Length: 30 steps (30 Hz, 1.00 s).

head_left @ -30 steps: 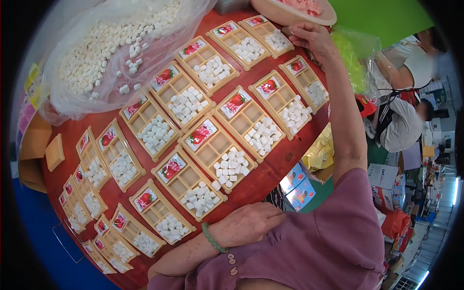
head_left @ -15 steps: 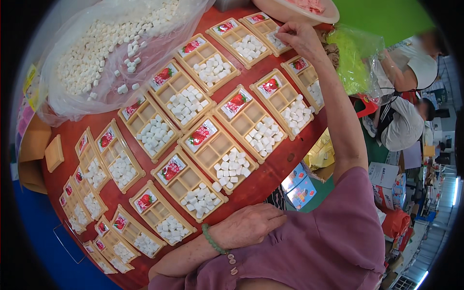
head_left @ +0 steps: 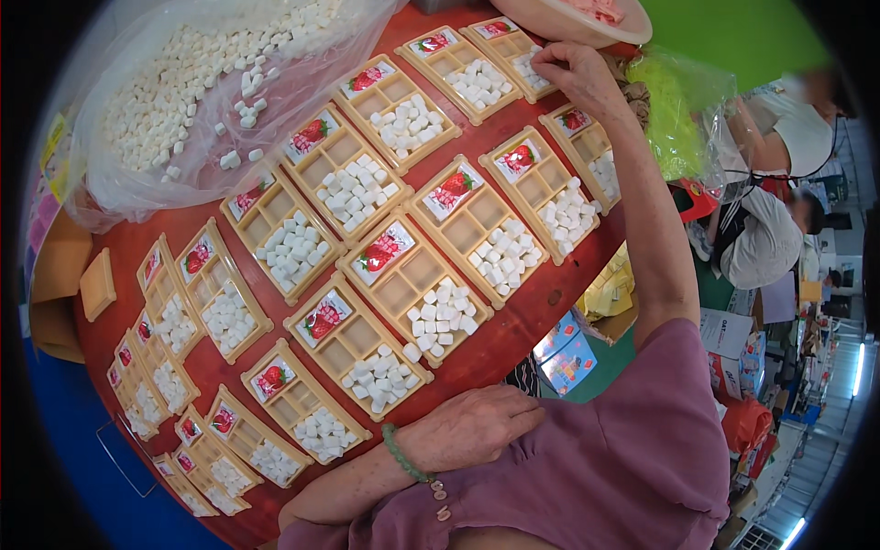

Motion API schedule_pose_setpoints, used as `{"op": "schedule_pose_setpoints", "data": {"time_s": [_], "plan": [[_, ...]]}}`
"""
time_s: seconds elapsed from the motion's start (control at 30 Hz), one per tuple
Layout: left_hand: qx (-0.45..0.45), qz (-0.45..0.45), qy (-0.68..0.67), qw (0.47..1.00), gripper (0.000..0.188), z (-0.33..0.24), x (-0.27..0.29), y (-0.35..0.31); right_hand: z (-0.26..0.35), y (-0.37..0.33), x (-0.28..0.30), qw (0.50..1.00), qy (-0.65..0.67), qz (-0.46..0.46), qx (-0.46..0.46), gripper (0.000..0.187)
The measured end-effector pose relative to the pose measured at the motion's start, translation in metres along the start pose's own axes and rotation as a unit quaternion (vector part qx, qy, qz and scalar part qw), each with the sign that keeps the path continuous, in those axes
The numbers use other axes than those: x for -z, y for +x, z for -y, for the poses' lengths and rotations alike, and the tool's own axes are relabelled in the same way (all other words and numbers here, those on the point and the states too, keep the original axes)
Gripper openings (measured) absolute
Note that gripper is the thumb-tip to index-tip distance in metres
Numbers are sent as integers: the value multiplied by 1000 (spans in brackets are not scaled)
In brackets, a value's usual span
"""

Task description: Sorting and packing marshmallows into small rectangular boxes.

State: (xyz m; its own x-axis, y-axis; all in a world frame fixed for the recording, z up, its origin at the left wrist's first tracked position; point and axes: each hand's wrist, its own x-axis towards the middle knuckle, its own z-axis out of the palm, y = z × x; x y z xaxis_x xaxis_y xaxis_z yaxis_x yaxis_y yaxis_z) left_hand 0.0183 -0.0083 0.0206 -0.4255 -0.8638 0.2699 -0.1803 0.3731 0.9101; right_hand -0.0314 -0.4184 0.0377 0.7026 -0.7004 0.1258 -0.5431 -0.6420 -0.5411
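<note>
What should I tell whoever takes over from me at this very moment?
Left hand: empty, resting flat at the near edge of the red table.
Right hand: stretched to the far trays, fingertips at the white cubes in a far tray; whether it pinches anything cannot be told.
Things: rows of tan divided trays, each with a strawberry packet in one compartment and white cubes in another; a clear bag of loose cubes far left; a bowl of pink pieces beyond the right hand.
Done: cubes and packets in all visible trays.
Left: middle compartments look bare.
</note>
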Motion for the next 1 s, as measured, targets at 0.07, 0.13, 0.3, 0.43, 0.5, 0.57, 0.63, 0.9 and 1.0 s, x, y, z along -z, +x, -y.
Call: {"op": "schedule_pose_setpoints", "data": {"time_s": [0.07,0.13,0.3,0.43,0.5,0.57,0.63,0.9,1.0], "plan": [[2,1,1,1000,36,0,0,0,3,-2,0,999,-23,-21,7,19],[-4,-4,0,1000,36,0,0,0,6,-2,-3,999,-32,-21,7,19],[-1,-5,-3,1000,36,-1,1,0,5,0,-2,1000,-22,-7,1,18],[2,1,-4,1000,35,0,0,0,-12,10,4,998,26,-51,-2,20],[-4,-8,-5,1000,34,1,-1,0,-11,14,1,998,17,-65,-11,22],[-10,-17,-6,1000,34,1,-2,0,-10,17,-3,994,-37,-98,-1,25],[1,-12,-10,1000,33,1,-1,-1,-11,21,-8,993,-45,-106,-2,25],[-8,-21,-17,1000,32,2,-2,-1,-10,30,-10,979,-165,-115,11,25],[-8,-19,-14,1000,32,1,-1,-1,-9,28,-11,981,-168,-101,-13,24]]}}
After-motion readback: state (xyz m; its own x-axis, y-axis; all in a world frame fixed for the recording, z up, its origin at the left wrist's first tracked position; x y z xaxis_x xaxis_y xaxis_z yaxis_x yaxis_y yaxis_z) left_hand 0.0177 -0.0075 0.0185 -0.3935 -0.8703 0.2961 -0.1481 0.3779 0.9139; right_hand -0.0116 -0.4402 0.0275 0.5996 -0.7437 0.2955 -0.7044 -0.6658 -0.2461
